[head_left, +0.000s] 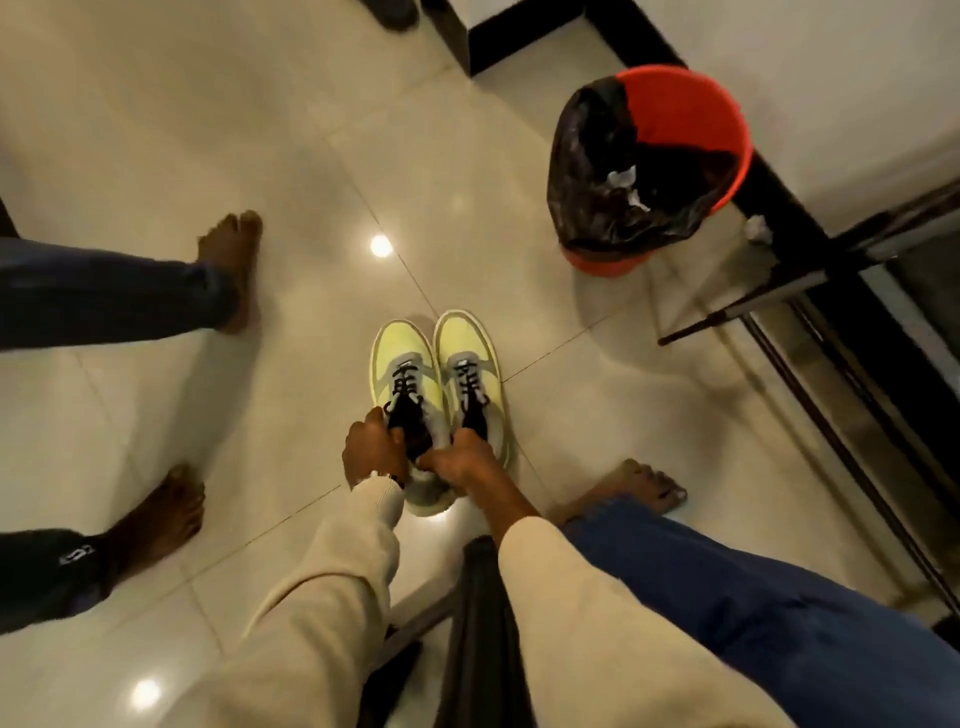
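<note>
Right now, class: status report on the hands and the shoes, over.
Left hand and right hand grip the yellow sneakers at the collars. Pair side by side, toes pointing away. Red bin ahead right, apart; bare feet nearby.

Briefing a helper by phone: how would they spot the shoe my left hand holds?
Find the red bin with its black bag by the wall; near it are two yellow shoes with black laces. Yours is the shoe farther from the bin, gripped by the left hand; the right hand grips its twin.
</note>
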